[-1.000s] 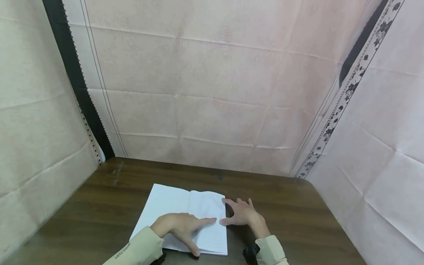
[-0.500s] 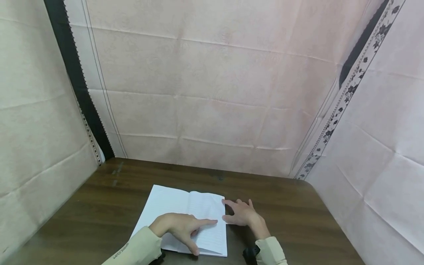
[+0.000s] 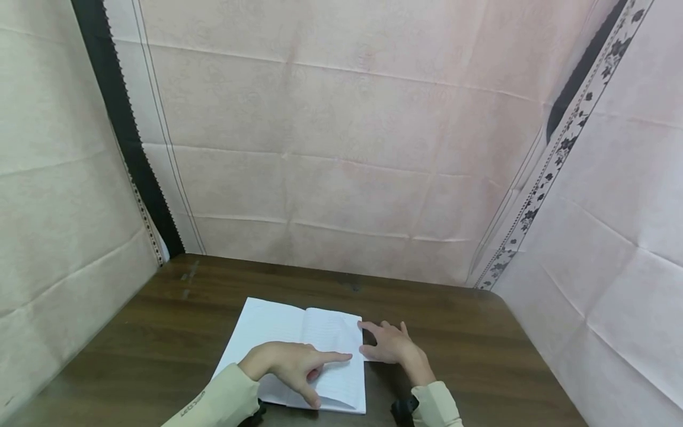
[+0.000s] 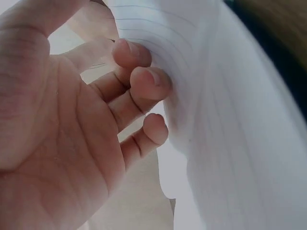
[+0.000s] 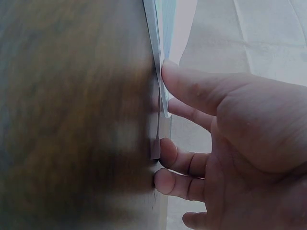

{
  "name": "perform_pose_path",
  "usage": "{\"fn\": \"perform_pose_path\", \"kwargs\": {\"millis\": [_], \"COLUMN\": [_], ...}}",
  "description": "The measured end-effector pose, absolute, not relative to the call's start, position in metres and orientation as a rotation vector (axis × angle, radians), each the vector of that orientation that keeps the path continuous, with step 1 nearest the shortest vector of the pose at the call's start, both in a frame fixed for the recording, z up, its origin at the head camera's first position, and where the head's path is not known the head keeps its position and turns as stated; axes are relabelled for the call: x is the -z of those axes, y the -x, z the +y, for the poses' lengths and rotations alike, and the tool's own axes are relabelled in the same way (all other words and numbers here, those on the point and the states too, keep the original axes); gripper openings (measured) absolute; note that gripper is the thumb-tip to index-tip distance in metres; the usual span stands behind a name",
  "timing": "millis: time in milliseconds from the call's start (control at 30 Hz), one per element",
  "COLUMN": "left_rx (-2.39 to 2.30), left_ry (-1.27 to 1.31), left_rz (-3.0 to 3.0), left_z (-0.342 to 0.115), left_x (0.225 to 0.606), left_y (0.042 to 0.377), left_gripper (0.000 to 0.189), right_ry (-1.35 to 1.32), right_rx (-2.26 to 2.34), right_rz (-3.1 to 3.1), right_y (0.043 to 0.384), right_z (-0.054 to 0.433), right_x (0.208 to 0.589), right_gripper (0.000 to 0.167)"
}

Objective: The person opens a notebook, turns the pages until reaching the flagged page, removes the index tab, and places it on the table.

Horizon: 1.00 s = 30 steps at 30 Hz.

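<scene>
An open notebook with lined white pages lies on the brown table. Across its right page reaches my left hand, index finger and thumb spread wide apart. In the left wrist view, its other fingers bend loosely at the curved lined paper. My right hand is at the notebook's right edge, the thumb and index finger spread along it. Seen from the right wrist, the thumb touches the edge of the slightly parted sheets, and the lower fingertips are down by the tabletop.
The wooden table extends around the notebook on all sides. Pale cloth hangs as a back wall, with a left wall and a right wall beside it. Dark bands sit under both sleeves.
My left hand has slid slightly right, and the lower edge of the right page now bows up a little. The right thumb has shifted slightly outward and away from me along the edge.
</scene>
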<state>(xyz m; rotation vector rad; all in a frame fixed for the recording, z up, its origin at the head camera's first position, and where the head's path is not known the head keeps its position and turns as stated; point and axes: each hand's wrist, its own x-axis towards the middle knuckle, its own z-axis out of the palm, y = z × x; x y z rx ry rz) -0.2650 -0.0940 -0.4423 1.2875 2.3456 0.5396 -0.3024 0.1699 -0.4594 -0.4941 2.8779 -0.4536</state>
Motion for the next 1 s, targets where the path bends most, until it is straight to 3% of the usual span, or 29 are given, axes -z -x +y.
{"fn": "perform_pose_path", "kwargs": {"millis": [1000], "left_rx": [-0.728], "left_ry": [-1.454], "left_rz": [2.425], "left_z": [-0.092], "left_x": [0.432], "left_y": [0.266], "left_gripper": [0.091], "right_ry": [0.485], "right_rx": [0.462], "right_rz": [2.876], "right_y": [0.304], "right_z": [0.17], "right_x": [0.458], "right_gripper": [0.059]}}
